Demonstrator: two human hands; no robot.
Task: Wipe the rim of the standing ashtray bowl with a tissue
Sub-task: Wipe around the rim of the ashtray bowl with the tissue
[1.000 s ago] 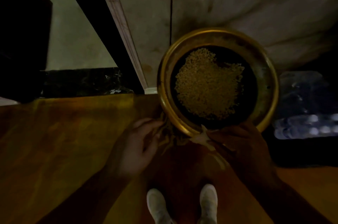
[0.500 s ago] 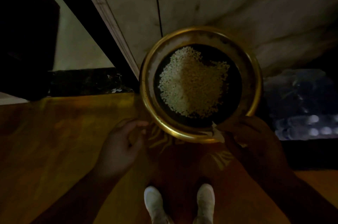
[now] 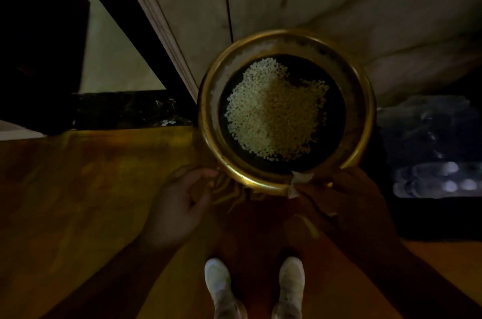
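My left hand (image 3: 180,201) hangs just beside the lower left of the bowl, fingers loosely curled and holding nothing; its fingertips sit near the outer wall, though I cannot tell in this dim light whether they touch it. Straight ahead of me, above my two pale shoes (image 3: 254,287), stands the round brass-coloured ashtray bowl (image 3: 362,120), its broad gold rim ringing a dark well heaped with small pale granules (image 3: 273,112). It looks like solid metal on a stand, so I judge it heavy and stiff enough to take firm rubbing, but its smooth lip will be slippery, and steadying the outer wall with my free hand seems wise. At the near right of the rim, my right hand (image 3: 347,198) is closed around a small white crumpled tissue (image 3: 298,183), pinching it against the lip so that a corner pokes out over the edge. The tissue is thin and soft; I think it will tear or bunch if dragged hard, so I should keep it folded under my fingertips and press it flat.
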